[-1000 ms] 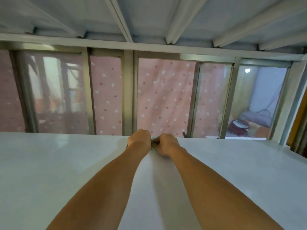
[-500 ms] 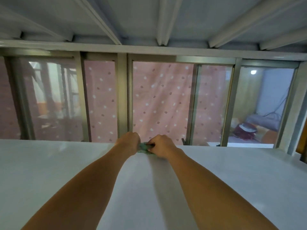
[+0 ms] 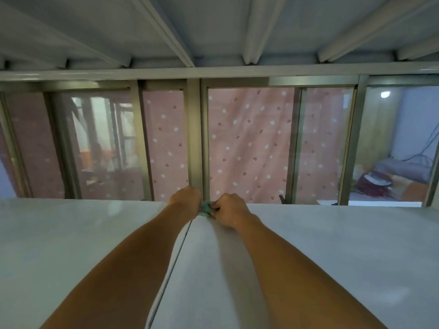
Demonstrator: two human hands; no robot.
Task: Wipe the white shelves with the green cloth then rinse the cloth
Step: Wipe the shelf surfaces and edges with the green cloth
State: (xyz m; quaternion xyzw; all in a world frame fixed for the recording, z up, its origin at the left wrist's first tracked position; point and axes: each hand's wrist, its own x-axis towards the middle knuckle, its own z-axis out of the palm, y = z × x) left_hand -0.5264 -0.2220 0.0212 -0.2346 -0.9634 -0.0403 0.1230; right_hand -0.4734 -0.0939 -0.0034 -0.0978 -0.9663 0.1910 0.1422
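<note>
Hands, left hand and right hand, still pinch green cloth at shelf edge, fingers closed

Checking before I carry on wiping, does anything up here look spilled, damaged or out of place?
Nothing stands out. The white shelf top shows no spill or damage, and both hands, left and right, grip the bunched green cloth at its far edge.

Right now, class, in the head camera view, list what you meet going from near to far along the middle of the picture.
Bare white shelf → left hand and right hand gripping the green cloth → pink dotted curtain behind the window frame.
</note>
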